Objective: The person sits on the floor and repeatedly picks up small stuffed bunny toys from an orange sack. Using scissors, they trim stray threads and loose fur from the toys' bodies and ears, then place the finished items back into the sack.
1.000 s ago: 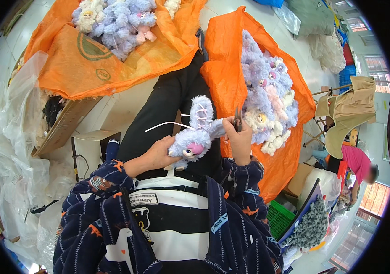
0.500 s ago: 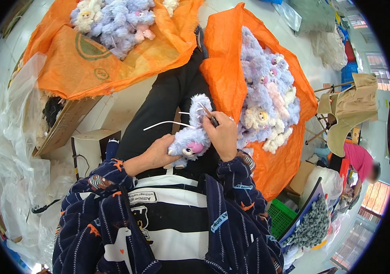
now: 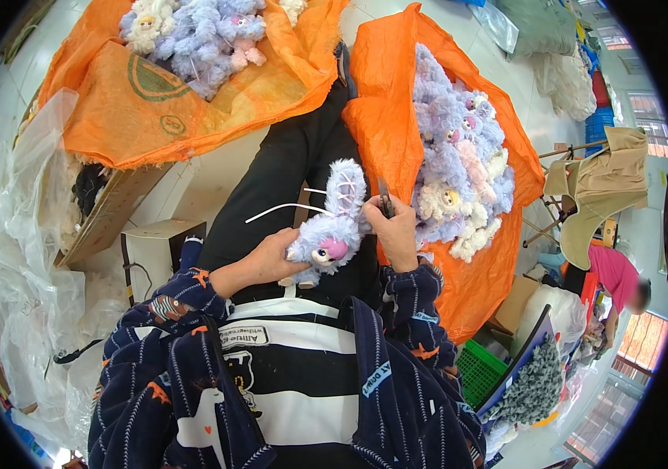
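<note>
Above my lap, my left hand [image 3: 270, 256] is closed round the lower side of a fluffy lilac plush toy [image 3: 314, 233]. The toy's pink face patch and shiny eye point toward me. Pale thread [image 3: 346, 191] criss-crosses along its upper part, and a white strip [image 3: 279, 209] sticks out to the left. My right hand [image 3: 393, 234] is beside the toy's right edge, fingers closed on a small dark pointed tool [image 3: 385, 201] whose tip points up. Its exact kind is partly hidden by the fingers. The fingertips are close to the plush; whether they touch it I cannot tell.
Orange sacks of plush toys lie ahead: one at the far left [image 3: 107, 117], one on the right [image 3: 385, 102]. Clear plastic sheeting [image 3: 29, 227] and a cardboard box [image 3: 158, 254] are on the left. A green basket [image 3: 481, 371] and a person in pink [image 3: 614, 273] are at right.
My right hand has drawn back to the right, off the plush toy's upper part, and the tool now points upward. The threads there show more fully. My left hand stays in place.
</note>
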Available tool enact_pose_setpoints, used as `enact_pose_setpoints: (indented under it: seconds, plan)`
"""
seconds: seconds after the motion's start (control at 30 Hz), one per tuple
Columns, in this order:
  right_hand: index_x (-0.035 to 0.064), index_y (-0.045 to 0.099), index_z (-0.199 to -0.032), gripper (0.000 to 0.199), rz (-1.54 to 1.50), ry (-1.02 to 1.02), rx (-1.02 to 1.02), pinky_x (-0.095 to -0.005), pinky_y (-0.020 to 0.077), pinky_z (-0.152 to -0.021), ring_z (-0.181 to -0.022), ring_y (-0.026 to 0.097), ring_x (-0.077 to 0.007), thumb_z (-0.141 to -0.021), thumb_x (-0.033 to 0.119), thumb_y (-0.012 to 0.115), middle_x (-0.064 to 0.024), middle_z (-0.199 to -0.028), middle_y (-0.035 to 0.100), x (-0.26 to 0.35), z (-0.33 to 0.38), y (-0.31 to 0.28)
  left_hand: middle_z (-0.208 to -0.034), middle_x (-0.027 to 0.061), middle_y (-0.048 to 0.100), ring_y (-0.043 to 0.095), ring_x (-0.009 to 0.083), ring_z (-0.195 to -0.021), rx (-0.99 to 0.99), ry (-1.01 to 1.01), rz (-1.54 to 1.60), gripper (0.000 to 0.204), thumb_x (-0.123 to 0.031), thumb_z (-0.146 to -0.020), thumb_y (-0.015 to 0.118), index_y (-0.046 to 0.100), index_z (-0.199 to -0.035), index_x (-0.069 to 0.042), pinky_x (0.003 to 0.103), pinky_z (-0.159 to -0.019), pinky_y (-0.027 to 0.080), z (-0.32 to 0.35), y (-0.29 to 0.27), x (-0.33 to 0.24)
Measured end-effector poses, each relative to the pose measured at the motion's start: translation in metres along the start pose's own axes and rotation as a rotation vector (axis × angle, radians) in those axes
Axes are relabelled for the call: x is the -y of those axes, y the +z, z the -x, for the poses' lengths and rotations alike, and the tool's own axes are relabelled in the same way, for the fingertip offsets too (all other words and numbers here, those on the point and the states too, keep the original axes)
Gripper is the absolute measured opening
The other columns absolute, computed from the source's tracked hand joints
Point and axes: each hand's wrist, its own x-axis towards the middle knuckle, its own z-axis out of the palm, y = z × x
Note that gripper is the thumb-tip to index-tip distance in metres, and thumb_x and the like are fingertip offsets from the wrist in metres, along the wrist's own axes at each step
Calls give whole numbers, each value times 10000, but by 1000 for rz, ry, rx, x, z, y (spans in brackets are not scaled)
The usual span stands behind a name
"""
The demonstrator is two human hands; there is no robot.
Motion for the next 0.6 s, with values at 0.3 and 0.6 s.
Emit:
enact_pose_setpoints:
  seconds: [0.3, 0.6]
  plan:
    - [-30, 603, -801, 168, 390, -303, -85, -279, 437, -580, -620, 583, -214, -743, 125, 632, -117, -684, 595, 10, -4, 19, -899, 147, 548, 564, 276, -855, -25, 18, -24, 354, -131, -689, 701, 530, -971, -2, 334, -750, 442, 0, 3, 2]
    - [-28, 590, -748, 149, 78, -79, 39, -216, 379, -534, -584, 477, -55, -767, 120, 607, 9, -623, 537, 3, -7, 11, -873, 174, 519, 535, 333, -839, -2, 27, 14, 375, -178, -679, 701, 518, -957, -4, 369, -734, 443, 0, -1, 0]
